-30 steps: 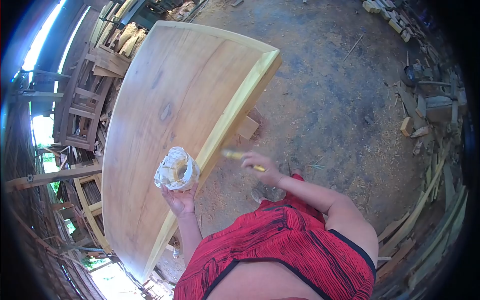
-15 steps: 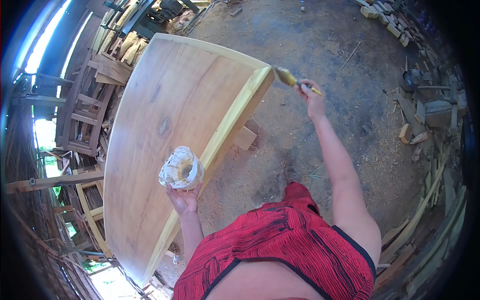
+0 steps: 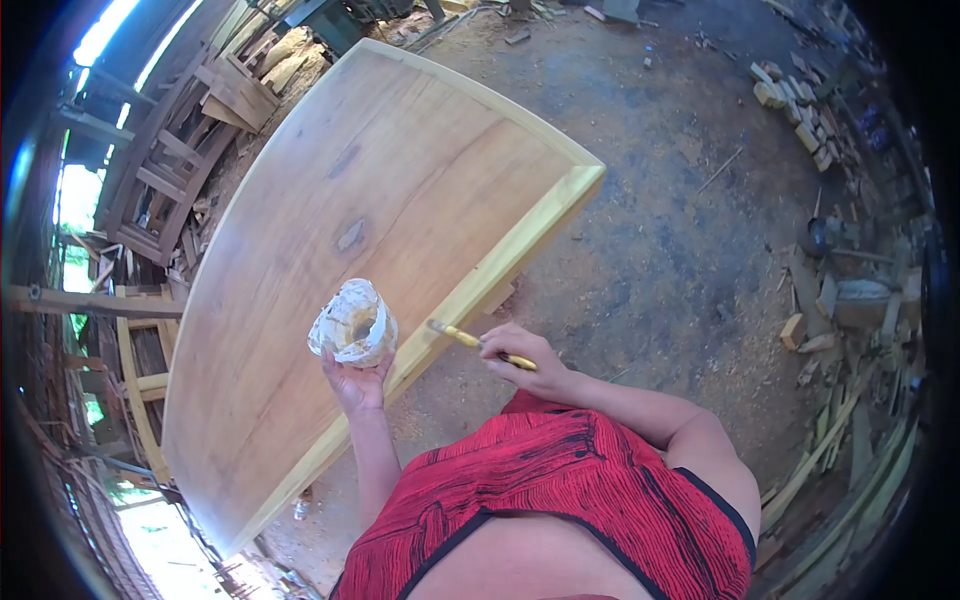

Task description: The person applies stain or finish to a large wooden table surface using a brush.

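A large wooden panel [image 3: 270, 270] with a pale raised border lies before me, reaching from the lower left to the upper right. My left hand [image 3: 358, 385] grips a white, varnish-crusted tub [image 3: 352, 325] from below, holding it over the panel near its close edge. The tub's mouth tilts toward me and its inside looks stained. My right hand [image 3: 524, 358] is closed round the yellow handle of a paintbrush [image 3: 462, 337]. The brush points left, its bristles at the panel's pale near border, a short way right of the tub.
Wooden frames [image 3: 165, 190] and boards lean along the left wall. A machine [image 3: 335, 20] stands beyond the panel's far end. Cut wood blocks [image 3: 795, 115] lie at the upper right, long offcuts [image 3: 835, 440] at the lower right. Sawdust covers the floor [image 3: 660, 270].
My right hand has brought the paintbrush from beyond the panel's far right corner back toward me, near the tub. My left hand still holds the tub. The view has shifted slightly.
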A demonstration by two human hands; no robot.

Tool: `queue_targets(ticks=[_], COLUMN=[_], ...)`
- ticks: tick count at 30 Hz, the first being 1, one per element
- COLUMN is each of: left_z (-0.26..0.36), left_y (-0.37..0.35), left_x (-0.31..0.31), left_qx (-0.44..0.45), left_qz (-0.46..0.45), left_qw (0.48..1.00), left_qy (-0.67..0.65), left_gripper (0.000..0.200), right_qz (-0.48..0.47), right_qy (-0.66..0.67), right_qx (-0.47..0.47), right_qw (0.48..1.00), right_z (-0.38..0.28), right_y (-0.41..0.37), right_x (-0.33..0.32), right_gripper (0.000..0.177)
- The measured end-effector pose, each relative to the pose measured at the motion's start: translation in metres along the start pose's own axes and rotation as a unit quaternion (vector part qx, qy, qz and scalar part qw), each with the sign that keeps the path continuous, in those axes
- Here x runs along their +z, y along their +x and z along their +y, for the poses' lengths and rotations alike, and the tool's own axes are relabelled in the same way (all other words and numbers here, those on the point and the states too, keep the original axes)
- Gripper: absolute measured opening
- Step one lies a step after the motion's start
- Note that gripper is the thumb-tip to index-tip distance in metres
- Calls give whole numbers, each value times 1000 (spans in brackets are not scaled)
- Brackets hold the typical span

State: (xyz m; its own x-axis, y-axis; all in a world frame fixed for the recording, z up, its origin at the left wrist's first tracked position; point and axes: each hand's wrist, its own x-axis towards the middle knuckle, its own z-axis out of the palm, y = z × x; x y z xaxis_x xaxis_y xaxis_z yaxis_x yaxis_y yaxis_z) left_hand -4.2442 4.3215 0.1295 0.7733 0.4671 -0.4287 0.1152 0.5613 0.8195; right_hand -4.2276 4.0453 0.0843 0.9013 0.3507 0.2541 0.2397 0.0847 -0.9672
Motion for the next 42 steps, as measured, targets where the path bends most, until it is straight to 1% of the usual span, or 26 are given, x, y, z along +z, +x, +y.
queue_targets(ticks=[2, 3, 5, 6, 10, 12, 13, 15, 17, 18, 19, 20, 21, 23, 25, 26, 27, 28, 30, 32, 34, 36, 39, 40, 41, 42], left_z=[7, 11, 18, 15, 36, 47, 48, 63, 73, 79, 84, 84, 86, 89, 89, 90, 90, 89, 89, 86, 85, 68, 46, 36, 56, 42], left_y=[9, 13, 23, 42, 48, 49, 49, 48, 49, 50, 51, 49, 48, 48, 47, 46, 47, 48, 50, 49, 53, 58, 64, 69, 83, 84], left_x=[-7, -11, -26, -23, -48, -63, -59, -72, -84, -87, -86, -74, -75, -74, -69, -66, -58, -55, -51, -33, -17, 2, 60, 81, 86, 107], left_qx=[9, 17, 17, 9, 18, 16, 18, 29, 35, 38, 41, 47, 52, 64, 80, 80, 80, 87, 95, 111, 123, 110, 104, 106, 92, 81], left_qz=[5, 10, -2, -6, 17, 12, 17, 33, 29, 23, 25, 38, 49, 44, 41, 48, 57, 61, 48, 55, 67, 49, 68, 68, 68, 70], left_qw=[1000, 999, 998, 998, 996, 996, 996, 995, 993, 992, 992, 991, 989, 988, 988, 986, 986, 984, 985, 984, 983, 982, 983, 983, 984, 985], left_qy=[-24, -34, -57, -66, -88, -91, -91, -92, -107, -117, -120, -123, -131, -130, -128, -135, -139, -140, -137, -126, -117, -145, -138, -135, -134, -137], left_gripper=[85, 83, 82, 80, 78, 77, 77, 75, 75, 74, 74, 74, 74, 75, 75, 75, 76, 76, 75, 74, 73, 72, 72, 72, 72, 73], right_qz=[-22, -19, -5, 41, 188, 236, 230, 308, 257, 171, 76, 11, -10, -130, -134, -140, -179, -212, -214, -160, -95, -27, 70, 70, 89, 104], right_qy=[84, 99, 174, 183, -5, -177, -174, -379, -428, -412, -419, -438, -452, -327, -153, -148, 19, 181, 194, 177, 185, 129, 103, 107, 106, 104], right_qx=[122, 154, 258, 282, 196, 74, 75, 19, -55, -14, -30, -65, -144, -105, -94, -97, 58, 209, 211, 289, 248, 190, 173, 173, 161, 148], right_qw=[989, 983, 950, 941, 962, 953, 954, 872, 865, 895, 904, 897, 880, 930, 975, 974, 982, 938, 934, 927, 946, 973, 977, 977, 977, 978], right_z=[3, 10, 17, 36, 41, 70, 74, 68, 79, 65, 69, 62, 67, 50, 40, 40, 41, 42, 64, 85, 107, 122, 127, 134, 130, 136], right_y=[27, 45, 85, 114, 188, 217, 230, 254, 264, 258, 258, 256, 250, 241, 247, 253, 263, 270, 291, 321, 363, 400, 445, 454, 475, 475], right_x=[9, 4, -22, -48, -141, -185, -188, -169, -115, -77, -45, -14, 23, 85, 128, 139, 144, 147, 143, 107, 57, -22, -146, -182, -189, -216], right_gripper=[14, 13, 12, 12, 10, 10, 10, 12, 14, 18, 21, 24, 25, 27, 17, 17, 13, 9, 8, 10, 11, 9, 10, 10, 11, 12])
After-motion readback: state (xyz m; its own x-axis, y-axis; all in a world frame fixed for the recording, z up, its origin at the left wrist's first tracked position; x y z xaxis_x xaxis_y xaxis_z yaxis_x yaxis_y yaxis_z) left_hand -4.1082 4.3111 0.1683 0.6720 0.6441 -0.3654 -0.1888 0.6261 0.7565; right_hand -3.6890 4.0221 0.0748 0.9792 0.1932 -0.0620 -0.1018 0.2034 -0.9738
